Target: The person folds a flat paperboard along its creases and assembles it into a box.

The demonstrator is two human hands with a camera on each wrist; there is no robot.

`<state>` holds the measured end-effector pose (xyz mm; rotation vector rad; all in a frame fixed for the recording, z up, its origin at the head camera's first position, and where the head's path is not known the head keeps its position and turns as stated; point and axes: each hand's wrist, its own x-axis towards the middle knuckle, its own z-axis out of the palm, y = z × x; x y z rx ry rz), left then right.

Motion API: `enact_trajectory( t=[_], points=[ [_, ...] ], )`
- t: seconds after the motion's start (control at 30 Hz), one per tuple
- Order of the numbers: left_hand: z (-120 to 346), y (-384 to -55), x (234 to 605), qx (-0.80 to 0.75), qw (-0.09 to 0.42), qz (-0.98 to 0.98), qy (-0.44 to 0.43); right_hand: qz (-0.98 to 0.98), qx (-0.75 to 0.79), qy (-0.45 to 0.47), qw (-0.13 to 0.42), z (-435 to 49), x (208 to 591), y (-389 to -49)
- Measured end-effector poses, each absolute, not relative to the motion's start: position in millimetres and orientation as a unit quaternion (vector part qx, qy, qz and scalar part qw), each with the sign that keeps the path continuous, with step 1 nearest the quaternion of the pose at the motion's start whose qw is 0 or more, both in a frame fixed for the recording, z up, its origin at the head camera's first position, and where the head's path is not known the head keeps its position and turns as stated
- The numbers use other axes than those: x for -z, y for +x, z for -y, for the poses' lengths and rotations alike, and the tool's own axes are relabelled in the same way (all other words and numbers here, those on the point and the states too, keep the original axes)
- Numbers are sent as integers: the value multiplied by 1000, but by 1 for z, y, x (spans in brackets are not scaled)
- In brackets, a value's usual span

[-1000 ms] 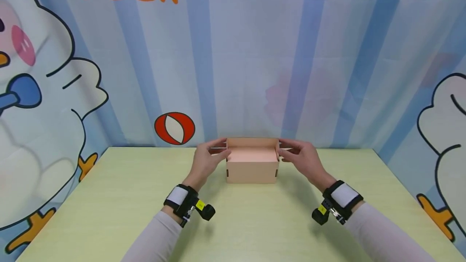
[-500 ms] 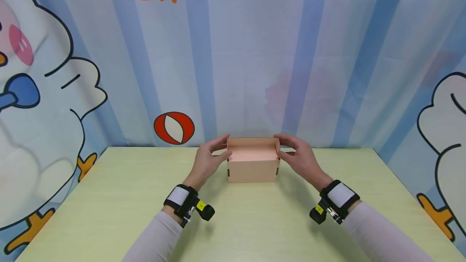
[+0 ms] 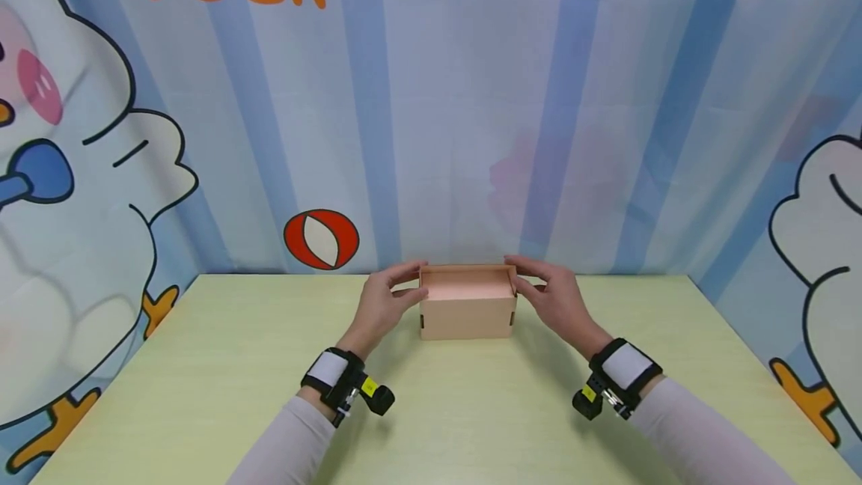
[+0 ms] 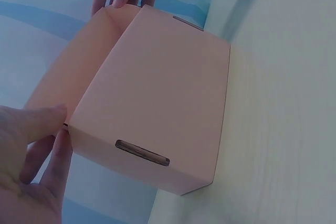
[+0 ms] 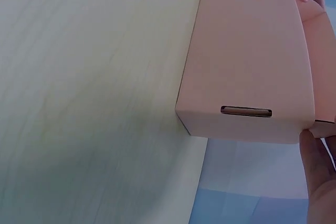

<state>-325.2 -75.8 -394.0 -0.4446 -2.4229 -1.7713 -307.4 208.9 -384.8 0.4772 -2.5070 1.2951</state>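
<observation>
A small pinkish-brown cardboard box (image 3: 466, 319) stands on the table with its lid (image 3: 469, 285) partly raised at the back. In the left wrist view, a gap shows between the lid (image 4: 73, 72) and the box's front panel (image 4: 157, 77). My left hand (image 3: 385, 305) pinches the box's left upper corner, thumb in front and fingers farther back along the side. At the opposite corner my right hand (image 3: 555, 302) holds the lid edge in much the same way. Narrow slots mark both ends of the box; one slot (image 5: 245, 111) shows clearly in the right wrist view.
The pale yellow-green table (image 3: 431, 418) reaches back to a blue striped curtain (image 3: 458, 111) just behind the box. Printed cartoon ducks and a red-and-white ball (image 3: 321, 239) are on the cloth. Each wrist carries a strapped camera (image 3: 377, 395).
The lid's upper edge has come down a little, and the fingers of both hands have lowered with it. My right fingers have shifted slightly inward onto the back corner. The box stays in place.
</observation>
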Motion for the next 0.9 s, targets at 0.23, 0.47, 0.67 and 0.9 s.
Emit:
enact_trajectory(
  t=[0.23, 0.47, 0.67, 0.9],
  points=[
    [78, -324, 397, 585, 53, 795, -150, 873, -430, 178, 145, -210, 388, -305],
    [81, -326, 398, 576, 48, 798, -168, 873, -428, 185, 145, -212, 391, -304],
    [83, -328, 402, 561, 50, 805, -189, 872, -414, 199, 170, -213, 397, -304],
    [87, -329, 406, 538, 68, 812, -215, 870, -392, 226, 196, -214, 399, -304]
  ],
)
